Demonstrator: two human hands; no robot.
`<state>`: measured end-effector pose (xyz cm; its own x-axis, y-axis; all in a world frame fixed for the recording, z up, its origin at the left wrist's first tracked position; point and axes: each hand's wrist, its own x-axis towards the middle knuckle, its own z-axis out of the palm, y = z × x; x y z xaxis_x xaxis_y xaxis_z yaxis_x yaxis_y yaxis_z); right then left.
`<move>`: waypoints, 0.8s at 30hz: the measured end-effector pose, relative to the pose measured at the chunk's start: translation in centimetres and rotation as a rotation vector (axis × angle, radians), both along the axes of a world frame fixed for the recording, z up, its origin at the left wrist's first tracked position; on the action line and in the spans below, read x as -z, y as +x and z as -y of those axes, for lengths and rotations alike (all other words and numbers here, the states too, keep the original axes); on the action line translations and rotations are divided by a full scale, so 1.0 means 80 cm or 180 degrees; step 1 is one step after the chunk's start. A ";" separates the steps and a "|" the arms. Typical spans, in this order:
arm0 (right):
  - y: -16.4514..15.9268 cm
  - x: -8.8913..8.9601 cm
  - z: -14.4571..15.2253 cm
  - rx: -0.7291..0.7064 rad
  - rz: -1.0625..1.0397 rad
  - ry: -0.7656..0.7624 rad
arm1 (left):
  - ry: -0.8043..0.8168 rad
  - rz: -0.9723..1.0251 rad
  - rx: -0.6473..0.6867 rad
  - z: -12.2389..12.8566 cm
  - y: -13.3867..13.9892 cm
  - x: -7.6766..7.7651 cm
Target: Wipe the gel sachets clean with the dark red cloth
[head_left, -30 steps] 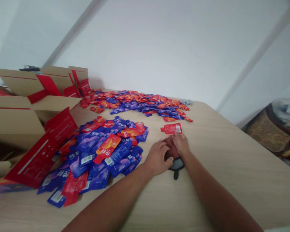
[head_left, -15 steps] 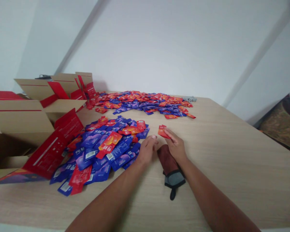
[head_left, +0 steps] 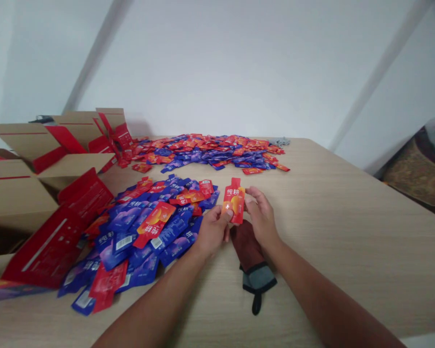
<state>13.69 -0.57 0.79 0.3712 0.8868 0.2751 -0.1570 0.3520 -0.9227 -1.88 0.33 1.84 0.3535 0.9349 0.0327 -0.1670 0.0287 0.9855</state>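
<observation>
Left hand [head_left: 212, 232] and right hand [head_left: 261, 218] pinch one red-orange sachet [head_left: 234, 200] between them — fingertips closed on its side edges — long axis upright, spout end up.

Your hands cover the far end of the dark red pouch [head_left: 247, 246]. The left frame edge cuts off the cardboard boxes [head_left: 18, 193]. Print on the far sachet pile [head_left: 210, 151] is too small to read.

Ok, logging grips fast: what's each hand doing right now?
Left hand: closed, fingers pinching the left edge of the red sachet.
Right hand: closed, fingers pinching the same sachet's right edge.
</observation>
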 end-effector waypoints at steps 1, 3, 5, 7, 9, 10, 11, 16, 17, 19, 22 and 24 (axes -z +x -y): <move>0.001 -0.001 -0.003 0.0095 -0.0170 -0.0039 | -0.0014 -0.0014 0.0029 0.002 0.001 0.000; 0.005 -0.003 -0.009 0.0064 -0.0363 -0.0108 | -0.0055 -0.0037 0.0074 0.005 0.004 0.002; 0.009 -0.006 -0.011 -0.0046 -0.0352 -0.0168 | -0.0041 -0.0020 0.0091 0.008 0.007 0.006; 0.012 -0.009 -0.010 0.0002 -0.0283 -0.0255 | 0.0051 0.0060 0.0114 0.009 0.009 0.009; 0.014 -0.012 -0.007 0.0075 -0.0264 -0.0363 | 0.0149 0.0085 0.0220 0.009 0.009 0.013; 0.014 -0.013 -0.006 0.0080 -0.0261 -0.0398 | 0.0191 0.0054 0.0277 0.008 0.009 0.014; 0.014 -0.013 -0.005 0.0074 -0.0259 -0.0407 | 0.0220 0.0001 0.0315 0.008 0.008 0.015; 0.008 -0.010 0.001 -0.0053 -0.0246 -0.0292 | 0.0244 0.0079 0.0048 0.004 0.001 0.013; 0.006 -0.010 0.002 -0.0068 -0.0217 -0.0275 | 0.0248 0.0138 -0.0057 0.003 0.000 0.010; 0.003 -0.010 0.006 -0.0093 -0.0109 -0.0255 | 0.0280 0.0174 -0.0265 0.002 -0.003 0.002; 0.000 -0.012 0.012 -0.0187 0.0133 -0.0271 | 0.0422 0.0143 -0.0537 0.002 -0.006 -0.013; -0.003 -0.013 0.015 -0.0267 0.0295 -0.0290 | 0.0547 0.0122 -0.0623 0.004 -0.007 -0.022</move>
